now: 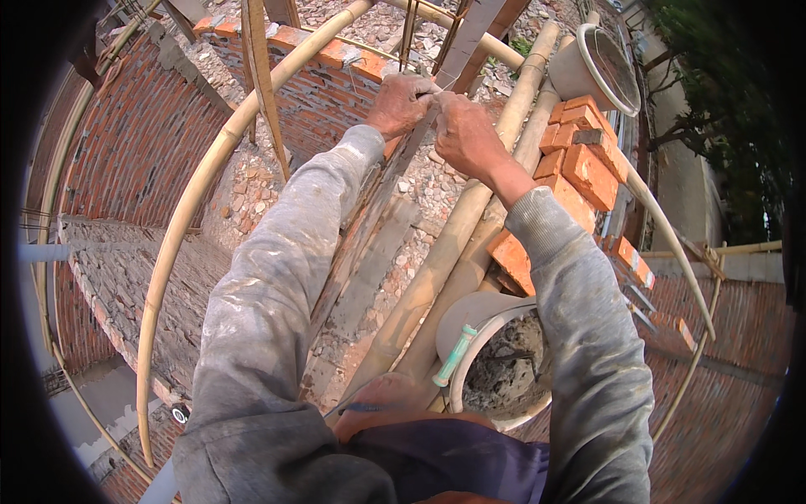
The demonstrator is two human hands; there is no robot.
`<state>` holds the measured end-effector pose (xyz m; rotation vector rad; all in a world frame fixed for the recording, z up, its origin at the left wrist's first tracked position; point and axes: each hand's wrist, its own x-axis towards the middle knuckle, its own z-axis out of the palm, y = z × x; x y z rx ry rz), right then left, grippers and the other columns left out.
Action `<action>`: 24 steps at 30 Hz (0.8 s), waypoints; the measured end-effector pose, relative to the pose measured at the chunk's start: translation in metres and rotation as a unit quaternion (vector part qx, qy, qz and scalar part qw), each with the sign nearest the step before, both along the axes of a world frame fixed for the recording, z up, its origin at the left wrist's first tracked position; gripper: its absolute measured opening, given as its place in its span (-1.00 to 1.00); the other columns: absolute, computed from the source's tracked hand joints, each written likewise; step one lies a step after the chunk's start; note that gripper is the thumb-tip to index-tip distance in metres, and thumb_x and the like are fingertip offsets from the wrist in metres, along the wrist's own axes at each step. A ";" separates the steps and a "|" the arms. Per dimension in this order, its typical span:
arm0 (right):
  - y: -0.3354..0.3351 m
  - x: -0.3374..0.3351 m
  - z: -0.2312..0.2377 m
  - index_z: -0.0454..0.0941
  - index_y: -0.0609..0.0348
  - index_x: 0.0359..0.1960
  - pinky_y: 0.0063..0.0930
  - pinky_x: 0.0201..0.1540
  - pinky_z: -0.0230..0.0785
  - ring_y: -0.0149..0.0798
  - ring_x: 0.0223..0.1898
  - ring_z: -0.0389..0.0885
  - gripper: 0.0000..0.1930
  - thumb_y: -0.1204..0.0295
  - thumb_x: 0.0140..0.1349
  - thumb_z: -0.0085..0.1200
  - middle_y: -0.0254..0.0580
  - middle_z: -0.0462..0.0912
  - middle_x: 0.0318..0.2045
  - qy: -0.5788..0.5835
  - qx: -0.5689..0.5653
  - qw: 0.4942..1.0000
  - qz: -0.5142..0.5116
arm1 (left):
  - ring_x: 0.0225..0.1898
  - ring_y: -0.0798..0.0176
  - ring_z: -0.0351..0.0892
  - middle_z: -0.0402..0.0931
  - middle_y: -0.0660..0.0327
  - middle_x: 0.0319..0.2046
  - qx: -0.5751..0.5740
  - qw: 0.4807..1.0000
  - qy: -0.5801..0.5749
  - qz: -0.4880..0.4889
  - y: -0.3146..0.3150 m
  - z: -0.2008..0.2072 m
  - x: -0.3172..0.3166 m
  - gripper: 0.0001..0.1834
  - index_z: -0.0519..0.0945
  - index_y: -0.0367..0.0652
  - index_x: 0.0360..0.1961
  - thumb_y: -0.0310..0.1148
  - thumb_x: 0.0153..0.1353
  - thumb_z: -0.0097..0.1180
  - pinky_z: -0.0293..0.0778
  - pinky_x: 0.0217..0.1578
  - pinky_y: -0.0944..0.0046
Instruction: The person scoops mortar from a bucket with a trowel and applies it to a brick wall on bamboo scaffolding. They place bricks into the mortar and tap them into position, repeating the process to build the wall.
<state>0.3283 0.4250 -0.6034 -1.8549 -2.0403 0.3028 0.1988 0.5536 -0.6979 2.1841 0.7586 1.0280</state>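
Both my arms, in dusty grey sleeves, reach forward to an upright wooden board [468,42] at the top middle. My left hand [401,104] is closed in a pinch at the board's lower end, just left of it. Close beside it on the right, my right hand [468,139] also pinches, its fingertips nearly meeting the left ones. What the fingers hold is too small to make out; a thin pale line, perhaps string, shows by them. Under the hands, a narrow wooden plank [369,223] runs back toward me.
Right of me stands a bucket of wet mortar [506,370], a green handle [456,356] resting on its rim. Beyond are stacked orange bricks [592,175] and another bucket [594,69]. Bamboo poles [445,252] run lengthwise; a curved one [180,227] crosses at left, before brick walls [138,139].
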 end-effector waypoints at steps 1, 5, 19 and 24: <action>-0.003 -0.003 0.003 0.49 0.32 0.29 0.23 0.11 0.61 0.47 0.10 0.67 -0.50 0.59 0.27 0.10 0.47 0.55 0.23 -0.026 0.040 0.998 0.034 | -0.28 0.24 0.76 0.83 0.19 -0.22 -0.068 0.996 -0.043 0.025 0.002 -0.001 -0.002 -0.76 0.85 -0.13 -0.08 -0.29 0.32 0.31 0.64 -0.16 0.16; -0.018 -0.009 0.013 0.48 0.33 0.32 0.20 0.21 0.61 0.47 0.19 0.62 -0.46 0.63 0.25 0.13 0.38 0.33 0.43 -0.068 0.117 0.987 0.089 | -0.32 0.36 0.75 0.84 0.15 -0.27 -0.304 0.921 -0.209 0.123 0.028 0.001 -0.003 -0.82 0.88 -0.28 -0.13 -0.40 0.32 0.44 0.66 -0.31 0.27; -0.029 0.117 -0.007 0.65 0.52 0.14 0.01 0.36 0.47 0.36 0.23 0.61 -0.59 0.52 0.29 0.14 0.45 0.56 0.18 0.051 0.071 0.988 -0.129 | -0.31 0.22 0.85 0.84 0.11 -0.19 -0.111 0.968 0.113 0.195 0.136 0.014 0.102 -0.83 0.77 -0.32 -0.20 -0.40 0.41 0.27 0.75 -0.29 0.23; -0.022 0.134 -0.012 0.66 0.54 0.14 0.03 0.35 0.45 0.36 0.24 0.60 -0.55 0.46 0.27 0.14 0.49 0.64 0.07 0.066 0.095 0.980 -0.162 | -0.18 0.29 0.82 0.80 0.13 -0.11 -0.256 0.965 0.050 -0.009 0.149 0.017 0.105 -0.77 0.70 -0.37 -0.03 -0.39 0.47 0.26 0.72 -0.20 0.24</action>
